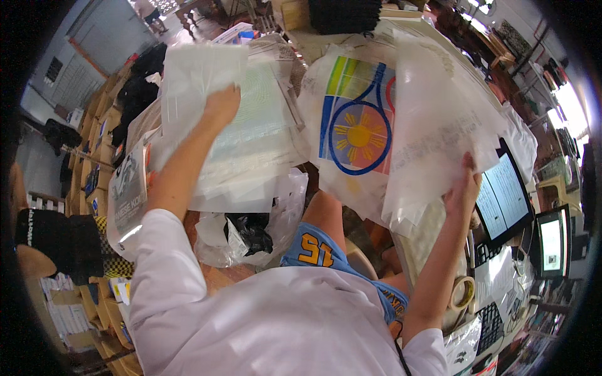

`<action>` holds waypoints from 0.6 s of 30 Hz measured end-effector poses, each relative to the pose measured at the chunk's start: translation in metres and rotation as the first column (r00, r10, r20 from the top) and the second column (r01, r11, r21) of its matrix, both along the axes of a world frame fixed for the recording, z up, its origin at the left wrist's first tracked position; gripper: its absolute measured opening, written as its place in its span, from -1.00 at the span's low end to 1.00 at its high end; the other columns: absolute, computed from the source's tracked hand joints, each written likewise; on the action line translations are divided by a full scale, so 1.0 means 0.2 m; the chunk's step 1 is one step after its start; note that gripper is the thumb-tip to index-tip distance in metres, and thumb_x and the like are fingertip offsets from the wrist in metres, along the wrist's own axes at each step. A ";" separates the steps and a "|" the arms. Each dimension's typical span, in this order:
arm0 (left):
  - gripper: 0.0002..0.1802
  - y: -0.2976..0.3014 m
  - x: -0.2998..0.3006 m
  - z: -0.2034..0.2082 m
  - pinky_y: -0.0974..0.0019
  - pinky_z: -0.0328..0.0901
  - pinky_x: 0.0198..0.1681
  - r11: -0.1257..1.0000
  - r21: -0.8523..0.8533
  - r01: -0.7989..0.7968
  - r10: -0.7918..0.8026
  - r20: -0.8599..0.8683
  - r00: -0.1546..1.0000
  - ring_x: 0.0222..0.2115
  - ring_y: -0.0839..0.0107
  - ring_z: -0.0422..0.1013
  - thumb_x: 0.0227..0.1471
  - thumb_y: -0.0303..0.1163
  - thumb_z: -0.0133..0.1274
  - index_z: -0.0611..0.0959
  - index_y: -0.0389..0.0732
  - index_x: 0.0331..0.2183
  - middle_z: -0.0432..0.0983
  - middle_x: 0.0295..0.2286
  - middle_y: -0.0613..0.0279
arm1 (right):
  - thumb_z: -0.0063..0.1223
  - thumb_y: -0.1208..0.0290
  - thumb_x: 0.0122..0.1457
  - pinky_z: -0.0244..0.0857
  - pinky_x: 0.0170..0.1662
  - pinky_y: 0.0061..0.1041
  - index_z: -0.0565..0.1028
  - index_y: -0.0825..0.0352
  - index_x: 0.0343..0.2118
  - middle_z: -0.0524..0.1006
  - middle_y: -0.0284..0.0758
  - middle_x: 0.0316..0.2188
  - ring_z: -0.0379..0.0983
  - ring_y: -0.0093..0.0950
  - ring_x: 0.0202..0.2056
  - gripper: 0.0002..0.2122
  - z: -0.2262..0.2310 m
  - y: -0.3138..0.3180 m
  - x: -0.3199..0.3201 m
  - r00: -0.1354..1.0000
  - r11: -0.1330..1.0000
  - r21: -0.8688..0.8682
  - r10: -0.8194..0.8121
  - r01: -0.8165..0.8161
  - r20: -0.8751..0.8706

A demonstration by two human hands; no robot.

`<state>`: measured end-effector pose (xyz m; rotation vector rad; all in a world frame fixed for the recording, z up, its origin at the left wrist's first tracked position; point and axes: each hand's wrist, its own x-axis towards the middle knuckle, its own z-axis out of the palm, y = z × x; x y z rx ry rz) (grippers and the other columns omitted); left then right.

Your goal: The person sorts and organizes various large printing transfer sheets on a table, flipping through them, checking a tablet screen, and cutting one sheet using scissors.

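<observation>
My left hand (223,105) is closed at the edge of a whitish translucent sheet (199,74), slightly blurred, over a stack of similar sheets (257,147) on the left. In my right hand (462,188) is the lower right edge of another translucent sheet (433,131), pinched and lifted at a slant. Partly under that sheet lies a printed sheet (360,135) with a blue racket, a yellow sun and green stripes. The racket's right side is covered by the lifted sheet.
A white plastic bag (285,194) with black plastic in it sits below the left stack. To the right are a tablet-like screen (503,197), a second screen (552,241), a tape roll (463,292) and a keyboard (490,327). Folded black cloth (345,15) lies at the far side.
</observation>
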<state>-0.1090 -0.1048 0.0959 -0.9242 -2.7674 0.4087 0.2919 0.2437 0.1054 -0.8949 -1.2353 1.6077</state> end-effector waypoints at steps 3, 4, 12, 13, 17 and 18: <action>-0.64 0.14 0.08 -0.23 0.04 0.37 -0.17 0.996 -0.092 -0.007 0.021 0.149 0.989 -0.18 0.04 0.43 0.10 -0.43 -0.23 0.42 -0.34 -0.07 0.42 -0.11 -0.04 | 0.10 -0.03 0.05 0.22 -0.45 -0.56 0.37 0.36 -0.03 0.44 -0.35 -0.36 0.31 -0.56 -0.48 -0.43 -0.06 0.04 0.02 0.960 0.989 0.124 -0.109 0.079 0.258; -0.65 0.19 0.10 -0.29 0.05 0.37 -0.16 0.993 -0.102 -0.056 0.079 0.238 0.968 -0.18 0.05 0.43 0.09 -0.43 -0.22 0.44 -0.32 -0.09 0.42 -0.11 -0.03 | 0.08 -0.10 0.04 0.18 -0.50 -0.59 0.38 0.36 -0.03 0.44 -0.38 -0.42 0.27 -0.61 -0.56 -0.39 -0.09 0.05 0.02 0.931 0.983 0.164 -0.134 0.082 0.339; -0.27 -0.13 -0.21 -0.56 0.19 -0.09 0.25 0.993 0.019 0.120 -0.115 0.473 0.874 0.20 0.08 -0.02 -0.11 -0.51 -0.09 0.22 -0.16 0.17 0.09 0.16 -0.07 | -0.12 0.18 0.24 0.24 -0.26 -0.48 0.46 0.42 -0.25 0.48 -0.33 -0.42 0.34 -0.52 -0.36 -0.67 -0.36 -0.04 -0.21 0.982 0.985 -0.084 0.138 -0.149 -0.130; -0.29 -0.02 -0.07 -0.46 0.18 -0.09 0.25 0.988 0.094 0.120 -0.152 0.553 0.819 0.21 0.05 -0.03 -0.06 -0.50 -0.07 0.21 -0.14 0.18 0.09 0.16 -0.08 | -0.11 0.18 0.24 0.23 -0.22 -0.51 0.45 0.40 -0.20 0.47 -0.34 -0.35 0.34 -0.53 -0.30 -0.68 -0.38 0.00 -0.18 0.971 0.968 -0.117 0.211 -0.224 -0.109; -0.39 0.28 0.44 -0.21 0.18 -0.06 0.22 0.879 0.472 0.070 -0.330 0.496 0.803 0.19 0.13 0.03 0.08 -0.41 -0.07 0.22 -0.18 0.17 0.12 0.16 0.00 | -0.13 0.23 0.26 0.23 -0.19 -0.53 0.42 0.41 -0.14 0.47 -0.35 -0.30 0.34 -0.55 -0.28 -0.69 -0.34 -0.02 -0.17 0.958 0.968 -0.071 0.225 -0.240 -0.175; -0.41 0.36 0.57 -0.19 0.18 -0.05 0.21 0.742 0.670 -0.004 -0.486 0.543 0.685 0.18 0.15 0.05 0.10 -0.39 -0.08 0.23 -0.20 0.17 0.13 0.15 0.01 | -0.14 0.25 0.26 0.23 -0.23 -0.51 0.43 0.42 -0.18 0.47 -0.35 -0.36 0.34 -0.54 -0.33 -0.70 -0.34 -0.02 -0.18 0.956 0.972 -0.061 0.212 -0.228 -0.205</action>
